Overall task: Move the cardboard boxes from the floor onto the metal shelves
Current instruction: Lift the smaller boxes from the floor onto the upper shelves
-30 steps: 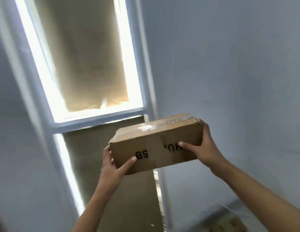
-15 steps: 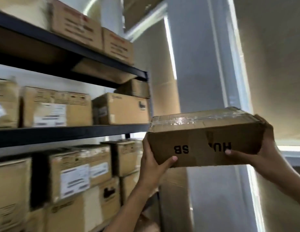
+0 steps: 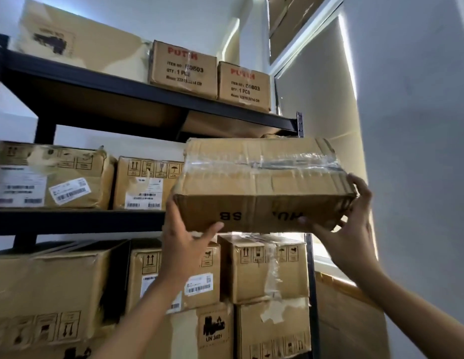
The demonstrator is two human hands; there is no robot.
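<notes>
We hold a long brown cardboard box sealed with clear tape [image 3: 262, 186] up in the air with both hands, level with the middle tier of the black metal shelves [image 3: 78, 221] and just in front of their right end. Our left hand [image 3: 185, 244] grips the box's lower left corner, thumb across the front face and fingers behind. Our right hand [image 3: 347, 229] clasps the right end, fingers wrapped over the edge and thumb under the front. The front face shows upside-down black letters. Behind the box, the middle tier carries two labelled cardboard boxes [image 3: 145, 182]. The top tier bears two small cardboard boxes with red lettering [image 3: 184, 69]. Below sit larger taped cartons [image 3: 264, 268], stacked together.
</notes>
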